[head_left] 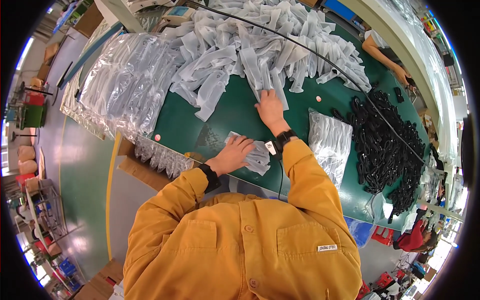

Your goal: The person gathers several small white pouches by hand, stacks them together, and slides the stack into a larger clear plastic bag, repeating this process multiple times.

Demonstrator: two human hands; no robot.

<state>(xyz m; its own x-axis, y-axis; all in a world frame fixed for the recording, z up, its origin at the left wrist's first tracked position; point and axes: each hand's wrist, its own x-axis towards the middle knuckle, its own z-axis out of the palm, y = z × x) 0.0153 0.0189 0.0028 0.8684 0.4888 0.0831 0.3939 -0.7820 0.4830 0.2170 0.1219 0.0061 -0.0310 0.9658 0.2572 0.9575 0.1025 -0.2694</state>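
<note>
My left hand lies flat on a small stack of grey-white pouches near the front edge of the green table. Farther out, my right hand presses on a single pouch at the edge of a big heap of the same pouches. Both arms wear yellow sleeves and black wristbands.
A pile of clear plastic bags fills the left of the table. A filled clear bag and a heap of black cords lie to the right. A black cable crosses the table. Another person's arm reaches in at the far right.
</note>
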